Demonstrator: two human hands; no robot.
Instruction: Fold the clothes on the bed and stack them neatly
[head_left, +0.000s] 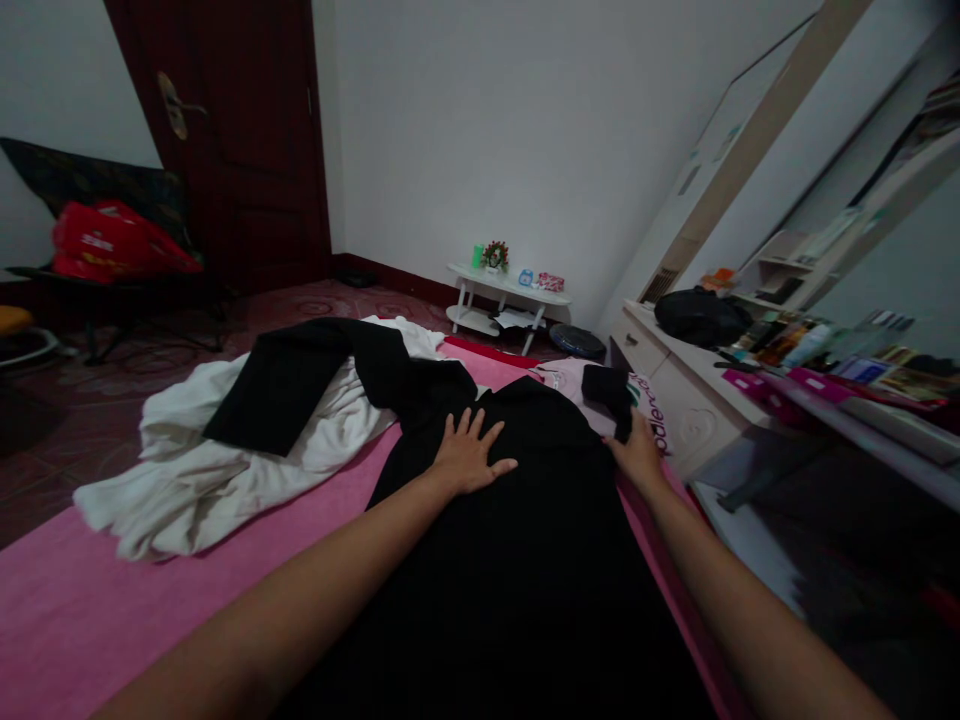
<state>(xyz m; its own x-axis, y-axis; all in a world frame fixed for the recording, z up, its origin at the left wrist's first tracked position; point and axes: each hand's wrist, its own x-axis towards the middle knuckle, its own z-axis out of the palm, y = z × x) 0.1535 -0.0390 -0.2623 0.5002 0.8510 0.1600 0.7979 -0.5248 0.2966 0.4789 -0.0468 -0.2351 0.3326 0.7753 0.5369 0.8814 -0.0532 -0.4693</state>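
From the head view, we have two bare hands at work on one black garment (pixel 540 560), a matte, smooth-looking cloth spread over a pink bed (pixel 150 620). Our left hand (pixel 471 455) lies flat on it, palm down, all five fingers spread wide. Our right hand (pixel 637 450) is curled at its right edge, pinching a narrow black end (pixel 606 388) of the cloth. One long, sleeve-like length (pixel 285 385) bends away to the left, over a single white blanket (pixel 202 505) that is soft-looking and heaped in rumpled folds. Just beside our right hand we see one pale pink cloth (pixel 657 408) with printed letters.

Beyond the bed, one low white counter (pixel 487 280) with slim legs bears four small items: a green cylinder (pixel 478 256), a round red-and-green ornament (pixel 495 256), a blue object (pixel 526 278) and a patterned box (pixel 550 282). To the left, one glossy red plastic bag (pixel 112 240) sits on a dark chair (pixel 161 195).
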